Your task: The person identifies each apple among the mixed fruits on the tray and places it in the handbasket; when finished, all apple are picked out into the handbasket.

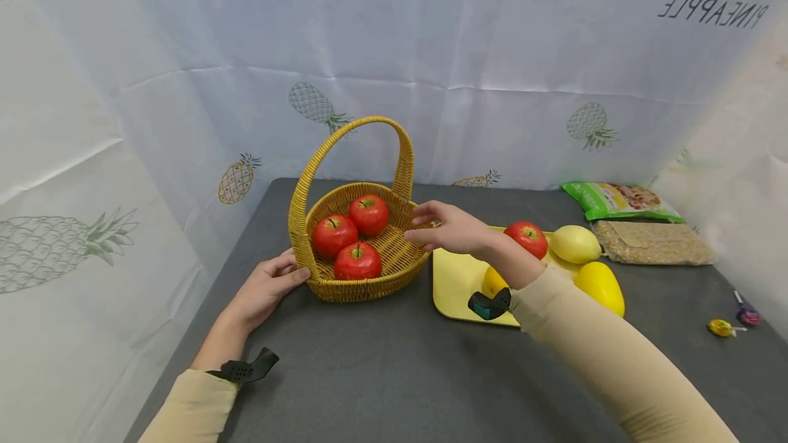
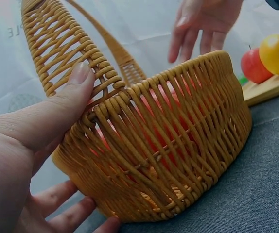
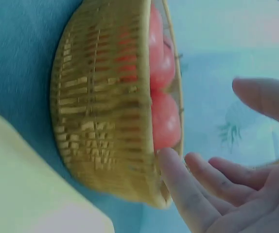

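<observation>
A yellow wicker basket (image 1: 357, 290) with a tall arched handle stands on the dark tabletop. Three red apples lie in its left part: a front one (image 1: 358, 262), a left one (image 1: 334, 235) and a back one (image 1: 369, 214). My left hand (image 1: 265, 290) holds the basket's left end; in the left wrist view its thumb (image 2: 76, 85) presses the foot of the handle and the fingers lie along the lower side. Over the basket's right rim hovers my right hand (image 1: 452, 227), fingers loosely extended and holding nothing. The right wrist view shows its fingertips near the rim.
Right of the basket lies a pale yellow tray (image 1: 452, 286) with a red apple (image 1: 526, 238), a lemon (image 1: 575, 245) and other yellow fruit (image 1: 602, 287), partly behind my right arm. Farther right are a green bag (image 1: 622, 202), a grain pack (image 1: 652, 243) and two wrapped lollipops (image 1: 720, 327).
</observation>
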Motion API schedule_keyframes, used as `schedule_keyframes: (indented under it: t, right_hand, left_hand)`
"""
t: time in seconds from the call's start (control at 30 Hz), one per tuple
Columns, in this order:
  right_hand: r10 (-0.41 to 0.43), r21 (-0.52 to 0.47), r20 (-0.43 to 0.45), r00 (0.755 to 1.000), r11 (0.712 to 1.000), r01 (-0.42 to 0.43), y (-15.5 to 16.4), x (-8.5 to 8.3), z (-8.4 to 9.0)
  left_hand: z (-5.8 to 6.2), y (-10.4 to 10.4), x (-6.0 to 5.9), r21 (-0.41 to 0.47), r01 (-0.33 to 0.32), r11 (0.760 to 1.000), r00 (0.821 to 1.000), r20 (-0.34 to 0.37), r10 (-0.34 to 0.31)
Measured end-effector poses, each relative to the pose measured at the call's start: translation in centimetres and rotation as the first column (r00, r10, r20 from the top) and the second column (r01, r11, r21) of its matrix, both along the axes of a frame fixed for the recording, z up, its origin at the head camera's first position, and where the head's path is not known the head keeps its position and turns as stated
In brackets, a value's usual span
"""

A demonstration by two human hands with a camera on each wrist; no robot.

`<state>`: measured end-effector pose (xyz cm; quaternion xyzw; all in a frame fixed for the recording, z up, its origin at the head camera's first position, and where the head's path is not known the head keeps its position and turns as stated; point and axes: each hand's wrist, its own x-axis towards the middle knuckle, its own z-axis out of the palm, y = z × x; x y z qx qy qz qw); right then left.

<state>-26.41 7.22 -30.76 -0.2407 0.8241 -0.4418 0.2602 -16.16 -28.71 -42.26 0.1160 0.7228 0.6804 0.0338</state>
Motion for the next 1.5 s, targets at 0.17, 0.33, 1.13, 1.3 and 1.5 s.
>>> schedule_keyframes:
  t: [0.17,0.33,1.13,1.3,1.5]
  right_hand:
    - [-0.072,0.007,0.005,0.997,0.997,0.072,2.1,-0.3,0.2]
    - [-0.106,0.046,-0.01,0.994,0.993,0.106,3.7,-0.5,0.2]
    - [-0.219,0.353,-0.18,0.959,0.896,0.271,10.9,-3.1,0.7]
    - [-0.233,0.407,-0.202,0.951,0.864,0.297,12.4,-3.1,0.5]
    - [-0.244,0.444,-0.217,0.945,0.837,0.318,14.2,-2.7,0.3]
  left_hand:
    - [-0.2,0.2,-0.1,-0.011,0.014,1.0,1.0,-0.012,-0.014]
    - [-0.2,0.1,-0.1,-0.022,0.007,1.0,1.0,-0.01,-0.008]
    - [-0.2,-0.2,-0.3,0.012,0.034,0.999,0.999,-0.016,-0.033]
    - [-0.1,-0.2,-0.4,0.007,0.025,1.0,1.0,-0.016,-0.025]
    - [-0.1,-0.2,-0.4,0.004,0.019,1.0,1.0,-0.014,-0.019]
